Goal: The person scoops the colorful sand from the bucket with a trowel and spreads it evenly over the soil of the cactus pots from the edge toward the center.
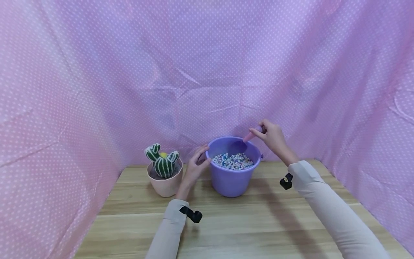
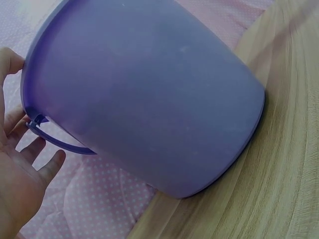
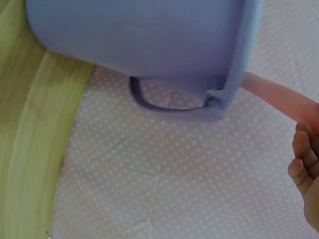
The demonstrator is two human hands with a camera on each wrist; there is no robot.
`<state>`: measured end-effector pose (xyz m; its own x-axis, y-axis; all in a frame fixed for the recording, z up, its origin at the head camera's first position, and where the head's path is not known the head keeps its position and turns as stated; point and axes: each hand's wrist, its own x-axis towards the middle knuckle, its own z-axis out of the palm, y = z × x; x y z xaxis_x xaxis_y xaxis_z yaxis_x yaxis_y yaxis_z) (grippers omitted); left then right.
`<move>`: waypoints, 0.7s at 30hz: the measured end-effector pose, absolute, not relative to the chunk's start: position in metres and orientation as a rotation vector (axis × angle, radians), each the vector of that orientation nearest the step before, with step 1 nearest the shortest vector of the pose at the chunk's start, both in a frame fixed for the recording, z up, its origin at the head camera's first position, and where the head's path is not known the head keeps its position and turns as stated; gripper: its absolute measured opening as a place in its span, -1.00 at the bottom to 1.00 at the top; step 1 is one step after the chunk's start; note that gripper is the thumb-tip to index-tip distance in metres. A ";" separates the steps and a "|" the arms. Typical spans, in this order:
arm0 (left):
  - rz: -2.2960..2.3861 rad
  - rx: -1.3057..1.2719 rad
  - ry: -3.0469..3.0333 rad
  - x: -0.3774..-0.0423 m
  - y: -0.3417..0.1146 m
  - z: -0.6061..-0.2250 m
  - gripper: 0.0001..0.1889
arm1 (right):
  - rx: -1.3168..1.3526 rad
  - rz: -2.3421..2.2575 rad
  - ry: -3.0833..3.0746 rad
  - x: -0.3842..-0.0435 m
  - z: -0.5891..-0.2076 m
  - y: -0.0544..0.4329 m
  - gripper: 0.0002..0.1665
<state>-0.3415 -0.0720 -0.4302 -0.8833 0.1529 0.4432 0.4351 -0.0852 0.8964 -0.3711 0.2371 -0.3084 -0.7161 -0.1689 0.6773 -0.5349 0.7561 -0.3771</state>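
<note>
A purple bucket (image 1: 230,183) stands on the table, partly filled with small multicoloured beads (image 1: 232,162). Against the left side of its rim rest the fingers and thumb of my left hand (image 1: 195,165), loosely spread; the left wrist view shows them beside the hinge of the bucket's handle (image 2: 60,143). My right hand (image 1: 272,136), above the right rim, grips the pink handle of a toy shovel (image 1: 250,136). The shovel's dark purple blade (image 1: 237,146) is inside the bucket, its tip close to the beads. Only the pink handle shows past the rim in the right wrist view.
Left of my left hand stands a knitted cactus (image 1: 164,167) in a pale pink pot (image 1: 166,185), close to my wrist. The wooden table (image 1: 226,230) is bordered at the back and sides by a pink-purple dotted cloth (image 1: 207,72).
</note>
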 end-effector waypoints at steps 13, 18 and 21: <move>-2.051 -0.661 -1.978 -0.344 -0.072 -0.433 -0.46 | 0.713 0.898 -2.589 -0.375 -0.315 0.242 -0.75; -2.058 -0.671 -1.986 -0.342 -0.072 -0.433 -0.45 | 0.683 1.000 -2.566 -0.369 -0.290 0.252 -0.73; -2.058 -0.665 -1.980 -0.342 -0.072 -0.433 -0.45 | 0.711 1.058 -2.525 -0.369 -0.278 0.260 -0.75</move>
